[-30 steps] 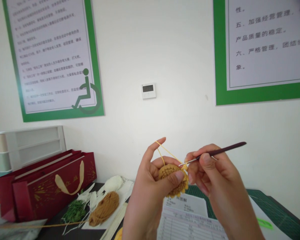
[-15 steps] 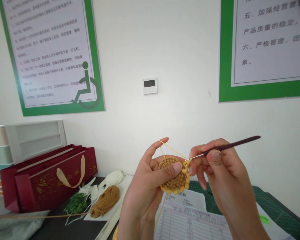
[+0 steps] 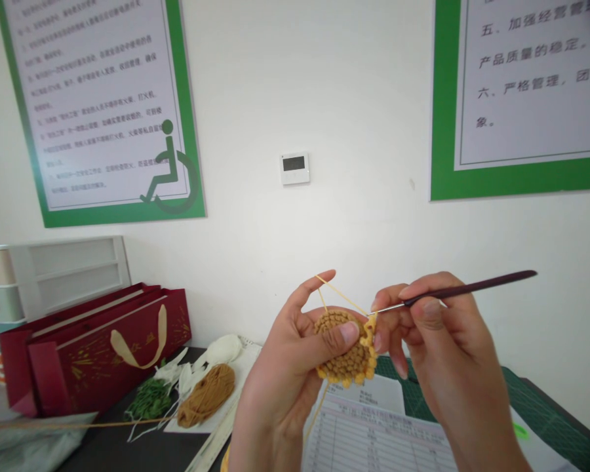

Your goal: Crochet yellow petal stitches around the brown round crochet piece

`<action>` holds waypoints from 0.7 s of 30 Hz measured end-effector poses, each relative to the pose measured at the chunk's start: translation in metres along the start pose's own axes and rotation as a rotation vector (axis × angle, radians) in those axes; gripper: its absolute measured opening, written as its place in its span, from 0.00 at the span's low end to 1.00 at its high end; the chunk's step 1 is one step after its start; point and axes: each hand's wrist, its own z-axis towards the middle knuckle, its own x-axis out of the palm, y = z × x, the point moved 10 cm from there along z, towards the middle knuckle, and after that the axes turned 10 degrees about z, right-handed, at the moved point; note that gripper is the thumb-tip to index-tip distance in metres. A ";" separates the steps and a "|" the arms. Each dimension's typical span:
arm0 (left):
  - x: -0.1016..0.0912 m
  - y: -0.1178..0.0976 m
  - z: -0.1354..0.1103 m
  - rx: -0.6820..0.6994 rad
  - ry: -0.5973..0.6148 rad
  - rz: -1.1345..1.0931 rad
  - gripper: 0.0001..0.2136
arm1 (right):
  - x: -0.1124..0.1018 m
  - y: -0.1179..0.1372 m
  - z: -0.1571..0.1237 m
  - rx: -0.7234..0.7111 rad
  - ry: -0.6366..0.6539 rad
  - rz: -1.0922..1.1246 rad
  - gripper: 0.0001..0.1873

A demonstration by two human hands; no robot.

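My left hand holds a round crocheted disc of golden-yellow yarn, with the thumb pressed on its face. A thin yellow yarn strand runs from the disc over my raised left index finger. My right hand pinches a crochet hook with a dark handle and a silver shaft. The hook's metal tip is at the disc's upper right edge, among the looser yellow stitches. The tip itself is hard to make out there.
On the dark table lie a tan yarn skein, white material and green leaf-like pieces. A red gift bag stands left by plastic drawers. A printed form lies on a green cutting mat below my hands.
Both hands and the disc have shifted slightly right. The hook's handle has swung further right and flatter. The view has tilted a little, and the disc has turned slightly in my left hand.
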 end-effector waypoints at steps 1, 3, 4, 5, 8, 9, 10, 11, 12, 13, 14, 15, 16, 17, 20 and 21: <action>0.001 -0.001 -0.001 0.002 -0.002 0.000 0.40 | 0.001 0.000 0.000 0.000 0.000 0.000 0.05; 0.002 -0.003 -0.002 0.009 -0.002 0.000 0.40 | 0.002 0.002 0.000 -0.005 -0.001 0.003 0.05; 0.003 -0.003 -0.003 0.013 -0.001 0.000 0.41 | 0.002 0.002 -0.001 -0.007 0.001 0.005 0.05; 0.003 -0.004 -0.003 0.016 0.002 0.000 0.41 | 0.003 0.003 -0.001 -0.009 0.000 0.006 0.05; 0.004 -0.004 -0.003 0.019 0.015 0.002 0.42 | 0.003 0.004 -0.002 -0.009 -0.001 0.004 0.05; 0.004 -0.004 -0.003 0.017 0.018 0.003 0.42 | 0.003 0.004 -0.003 -0.009 0.002 0.004 0.05; 0.003 -0.004 -0.002 0.015 0.020 0.002 0.42 | 0.003 0.004 -0.003 -0.009 0.006 0.006 0.05; 0.003 -0.003 -0.002 0.012 0.018 0.002 0.42 | 0.003 0.004 -0.003 -0.009 0.015 0.010 0.05; 0.002 -0.003 -0.002 0.009 0.015 0.001 0.42 | 0.003 0.004 -0.003 -0.008 0.028 0.016 0.05; 0.001 -0.002 -0.001 0.008 0.014 0.000 0.41 | 0.004 0.004 -0.003 -0.012 0.042 0.021 0.05; 0.001 -0.002 -0.001 0.007 0.013 -0.002 0.41 | 0.004 0.005 -0.002 -0.017 0.057 0.023 0.04; 0.001 -0.002 -0.001 0.006 0.015 -0.003 0.41 | 0.005 0.005 -0.002 -0.023 0.069 0.022 0.04; 0.001 -0.002 -0.001 0.005 0.016 -0.003 0.40 | 0.006 0.006 -0.002 -0.025 0.085 0.016 0.04; 0.001 -0.001 -0.001 0.003 0.016 -0.005 0.40 | 0.006 0.006 -0.002 -0.030 0.099 0.007 0.04; 0.000 -0.002 -0.002 0.005 0.003 -0.001 0.40 | 0.008 0.010 -0.002 -0.058 0.126 -0.033 0.04; 0.000 -0.002 -0.002 0.005 -0.003 0.003 0.40 | 0.009 0.012 -0.003 -0.079 0.135 -0.051 0.04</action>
